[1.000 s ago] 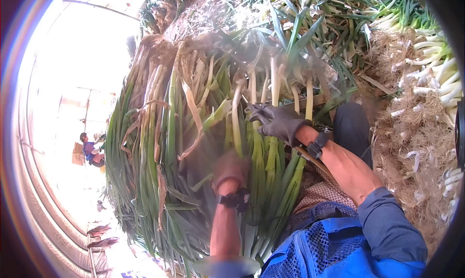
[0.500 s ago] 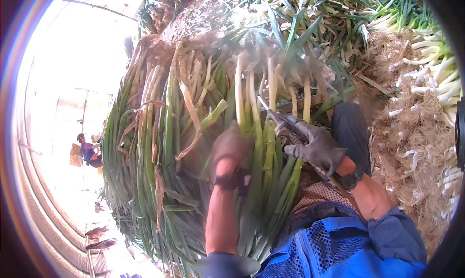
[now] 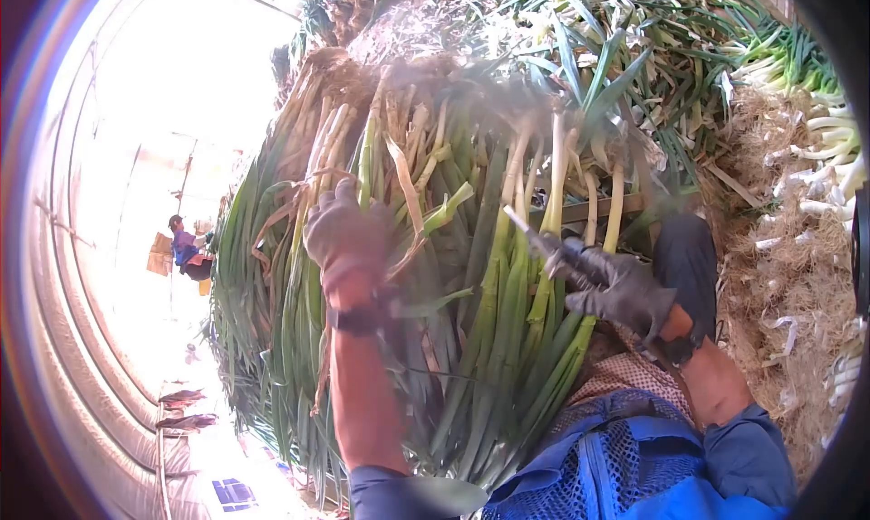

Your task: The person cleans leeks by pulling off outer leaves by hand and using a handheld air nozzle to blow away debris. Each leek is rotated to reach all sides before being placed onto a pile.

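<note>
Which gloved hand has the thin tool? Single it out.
The right hand: the pale-tipped tool juts from its fingers. The left hand, over the leafy stalks, shows no tool.

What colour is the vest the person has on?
The vest is bright blue. It shows best in the head view.

Gloved Hands over a Heap of Long Onions

We have our left hand (image 3: 349, 239) on the stalks of a big heap of long green onions (image 3: 290, 339), roots away from us and leaves toward us. Our right hand (image 3: 625, 289) holds a thin-tipped tool (image 3: 536, 234), pointed across the pale stems. To our right lie white-stemmed onions (image 3: 829, 139) and a mass of dry roots (image 3: 752, 266); loose leaves (image 3: 671, 44) litter the ground beyond. Far off to our left we see another person (image 3: 188, 248) beside a cardboard box (image 3: 160, 253).
</note>
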A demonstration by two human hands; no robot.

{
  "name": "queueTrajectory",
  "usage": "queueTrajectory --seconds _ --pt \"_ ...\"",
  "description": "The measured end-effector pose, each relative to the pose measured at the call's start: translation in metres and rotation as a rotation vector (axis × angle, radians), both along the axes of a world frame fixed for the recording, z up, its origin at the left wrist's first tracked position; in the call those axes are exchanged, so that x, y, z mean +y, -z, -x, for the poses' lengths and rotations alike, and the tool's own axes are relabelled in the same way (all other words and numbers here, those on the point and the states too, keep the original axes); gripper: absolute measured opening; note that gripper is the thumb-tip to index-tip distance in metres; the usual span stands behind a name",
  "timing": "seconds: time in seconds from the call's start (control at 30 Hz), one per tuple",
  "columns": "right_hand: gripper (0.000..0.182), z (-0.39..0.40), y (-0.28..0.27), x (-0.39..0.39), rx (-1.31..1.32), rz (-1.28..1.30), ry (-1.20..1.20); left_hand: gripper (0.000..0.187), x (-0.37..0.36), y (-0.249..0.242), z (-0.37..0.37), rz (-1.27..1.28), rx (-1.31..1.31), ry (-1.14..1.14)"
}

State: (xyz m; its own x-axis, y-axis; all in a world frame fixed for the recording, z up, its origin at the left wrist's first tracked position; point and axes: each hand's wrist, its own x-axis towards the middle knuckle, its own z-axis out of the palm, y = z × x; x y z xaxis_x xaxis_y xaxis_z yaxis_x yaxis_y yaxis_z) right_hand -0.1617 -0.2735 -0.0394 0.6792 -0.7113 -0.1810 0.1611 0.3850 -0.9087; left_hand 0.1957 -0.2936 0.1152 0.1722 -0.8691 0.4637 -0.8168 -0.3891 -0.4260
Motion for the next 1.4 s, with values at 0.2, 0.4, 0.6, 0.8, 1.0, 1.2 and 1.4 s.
queueTrajectory --seconds 0.2,0.4,0.6,0.8,1.0,1.2,1.4 --pt "0.084 -0.018 -0.027 -0.001 0.109 0.209 -0.180 0.051 0.009 0.007 -0.020 -0.256 0.418 -0.357" --pt "0.079 -0.034 -0.053 -0.007 -0.195 0.170 -0.102 0.064 0.130 0.051 0.010 -0.320 0.039 -0.217" --pt "0.069 -0.065 -0.071 -0.021 0.286 0.419 -0.273 0.058 0.120 0.017 0.041 -0.372 0.168 -0.120" --pt "0.069 -0.110 -0.090 -0.039 0.328 0.447 -0.247 0.041 0.062 -0.009 0.031 -0.382 0.363 -0.135" --pt "0.086 -0.139 -0.078 -0.052 0.223 0.543 -0.220 0.040 0.037 0.010 0.000 -0.238 0.487 -0.179" --pt "0.075 -0.177 -0.089 -0.100 0.432 0.444 -0.109 0.047 0.000 0.014 -0.006 -0.264 0.361 -0.163" --pt "0.067 -0.221 -0.081 -0.154 0.343 0.478 -0.053 0.054 -0.010 0.018 -0.021 -0.318 0.480 -0.239"
